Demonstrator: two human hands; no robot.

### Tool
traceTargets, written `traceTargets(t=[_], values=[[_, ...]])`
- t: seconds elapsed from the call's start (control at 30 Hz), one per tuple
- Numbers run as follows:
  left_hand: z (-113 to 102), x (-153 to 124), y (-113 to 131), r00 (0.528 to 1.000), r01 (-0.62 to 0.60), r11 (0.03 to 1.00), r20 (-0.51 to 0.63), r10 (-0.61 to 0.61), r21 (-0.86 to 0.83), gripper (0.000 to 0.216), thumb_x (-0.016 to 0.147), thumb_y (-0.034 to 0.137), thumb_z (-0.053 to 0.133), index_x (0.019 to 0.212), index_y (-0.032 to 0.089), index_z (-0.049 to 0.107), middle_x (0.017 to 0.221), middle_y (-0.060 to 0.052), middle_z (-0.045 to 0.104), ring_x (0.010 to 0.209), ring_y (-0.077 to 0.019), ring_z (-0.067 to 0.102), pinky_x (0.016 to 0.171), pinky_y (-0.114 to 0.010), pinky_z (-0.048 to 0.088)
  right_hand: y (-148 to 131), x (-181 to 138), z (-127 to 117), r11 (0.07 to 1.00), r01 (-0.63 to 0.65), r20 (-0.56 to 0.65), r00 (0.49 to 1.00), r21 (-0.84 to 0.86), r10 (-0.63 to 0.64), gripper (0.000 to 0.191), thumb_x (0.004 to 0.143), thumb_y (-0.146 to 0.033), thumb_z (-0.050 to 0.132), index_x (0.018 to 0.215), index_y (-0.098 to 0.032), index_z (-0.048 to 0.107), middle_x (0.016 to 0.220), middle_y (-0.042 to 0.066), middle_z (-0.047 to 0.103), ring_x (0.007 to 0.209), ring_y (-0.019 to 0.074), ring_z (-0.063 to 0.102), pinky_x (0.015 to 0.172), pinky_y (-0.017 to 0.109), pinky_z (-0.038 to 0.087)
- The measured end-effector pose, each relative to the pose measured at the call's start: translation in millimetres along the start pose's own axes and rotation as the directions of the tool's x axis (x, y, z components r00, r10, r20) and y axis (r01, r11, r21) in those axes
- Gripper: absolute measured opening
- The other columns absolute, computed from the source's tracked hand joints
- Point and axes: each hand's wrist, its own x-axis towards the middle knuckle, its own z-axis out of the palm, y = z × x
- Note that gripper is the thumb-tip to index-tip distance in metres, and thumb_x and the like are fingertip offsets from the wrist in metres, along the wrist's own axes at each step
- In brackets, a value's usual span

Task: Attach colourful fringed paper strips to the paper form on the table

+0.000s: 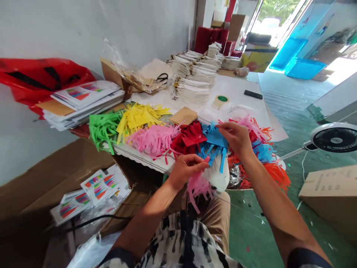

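Fringe [199, 186] hangs pink from the left hand [186, 169], its top partly hidden.

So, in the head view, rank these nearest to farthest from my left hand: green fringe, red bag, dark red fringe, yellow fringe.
1. Dark red fringe: just beyond your left hand.
2. Yellow fringe: farther left.
3. Green fringe: left of yellow.
4. Red bag: farthest left.
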Motion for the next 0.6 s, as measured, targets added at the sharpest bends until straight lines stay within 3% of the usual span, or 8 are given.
traceTargets(t=[0.07, 0.17, 0.23, 0.37, 0.6], values=[[-4.0, 2.7, -2.8, 1.000, 0.022, 1.000, -0.021, -0.022, 0.019, 0.034, 0.075, 0.045, 0.092, 0.080, 0.013, 0.080, 0.073, -0.003, 0.073, 0.068, -0.0110, 0.060, 0.068, -0.023, 0.044, 17.2, 54.8, 4.4, 0.917, -0.064, -0.046, 0.998, -0.395, 0.050, 0.036, 0.098, -0.036, 0.052, 0.115, -0.021, 0.081, 0.112, 0.008, 0.080, 0.098, 0.0216, 0.070, 0.088, 0.034, 0.051], [-11.3, 9.8, -7.0, 0.997, 0.035, 0.999, -0.063, -0.035, -0.014, 0.035, 0.070, 0.042, 0.095, 0.079, 0.014, 0.077, 0.075, -0.002, 0.074, 0.068, -0.0112, 0.063, 0.068, -0.022, 0.047, 41.6, 121.2, 22.4, 0.815, -0.135, 0.001, 0.987, -0.564, 0.163, 0.029, 0.093, -0.031, 0.058, 0.101, -0.016, 0.083, 0.104, 0.014, 0.080, 0.103, 0.0280, 0.071, 0.093, 0.038, 0.050], [-17.5, 15.1, -10.0, 0.995, 0.040, 0.998, -0.095, -0.045, -0.056, 0.037, 0.067, 0.040, 0.097, 0.083, 0.015, 0.075, 0.076, -0.001, 0.075, 0.068, -0.0113, 0.065, 0.068, -0.022, 0.049, 56.0, 146.4, 37.6, 0.773, -0.161, 0.045, 0.970, -0.613, 0.237, 0.022, 0.086, -0.029, 0.068, 0.091, -0.014, 0.083, 0.098, 0.018, 0.080, 0.103, 0.0321, 0.071, 0.092, 0.040, 0.051], [-29.7, 21.9, -15.2, 0.989, 0.076, 0.992, -0.119, -0.088, -0.098, 0.043, 0.067, 0.038, 0.098, 0.099, 0.017, 0.079, 0.082, -0.003, 0.079, 0.073, -0.0130, 0.070, 0.071, -0.022, 0.053, 76.7, 158.9, 58.9, 0.705, -0.191, 0.062, 0.947, -0.683, 0.316, 0.022, 0.074, -0.022, 0.078, 0.094, -0.012, 0.082, 0.102, 0.022, 0.078, 0.110, 0.0343, 0.069, 0.095, 0.041, 0.052], [-33.7, 21.9, -10.9, 0.977, 0.092, 0.960, -0.165, -0.139, -0.263, 0.037, 0.064, 0.039, 0.099, 0.085, 0.016, 0.079, 0.077, -0.002, 0.078, 0.071, -0.0132, 0.072, 0.074, -0.024, 0.056, 72.3, 148.3, 50.9, 0.672, -0.223, -0.020, 0.955, -0.706, 0.296, 0.027, 0.087, -0.021, 0.061, 0.107, -0.015, 0.080, 0.116, 0.021, 0.076, 0.114, 0.0347, 0.069, 0.098, 0.047, 0.052]])
